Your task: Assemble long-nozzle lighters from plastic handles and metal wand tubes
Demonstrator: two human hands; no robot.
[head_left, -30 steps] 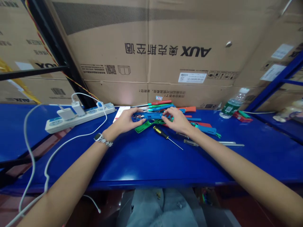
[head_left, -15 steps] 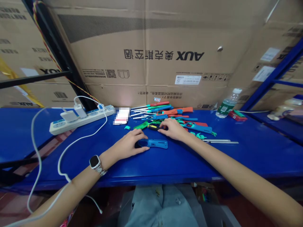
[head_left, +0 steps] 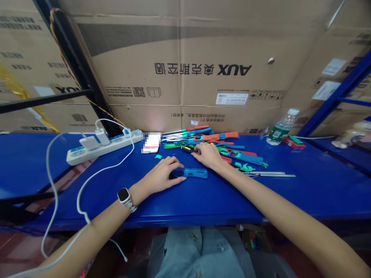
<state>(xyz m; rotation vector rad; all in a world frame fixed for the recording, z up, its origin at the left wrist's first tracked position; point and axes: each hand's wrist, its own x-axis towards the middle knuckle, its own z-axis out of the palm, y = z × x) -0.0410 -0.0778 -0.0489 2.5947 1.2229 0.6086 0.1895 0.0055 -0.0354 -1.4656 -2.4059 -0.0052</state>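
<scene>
My left hand point(head_left: 164, 175) rests on the table with its thumb and fingers closed round one end of a blue plastic lighter casing point(head_left: 197, 173). The casing lies flat, its other end pointing right. My right hand point(head_left: 208, 154) is at the front of a pile of long-nosed lighters, its fingers curled on a screwdriver with a black and yellow handle point(head_left: 187, 149). The handle end points left; its shaft is hidden by the hand. A green lighter casing point(head_left: 171, 146) lies just behind the handle. Orange lighters point(head_left: 207, 137) and a blue lighter point(head_left: 246, 157) lie around the hand.
Metal tubes point(head_left: 272, 174) and teal scraps point(head_left: 246, 167) lie to the right. A power strip point(head_left: 95, 150) with white chargers and a phone point(head_left: 152, 142) are on the left. A water bottle point(head_left: 279, 127) stands at the back right, before a large carton point(head_left: 185, 42).
The green casing has shifted back and lies flatter behind the screwdriver handle. My right hand has moved slightly with the handle. My left hand keeps its hold on the blue casing.
</scene>
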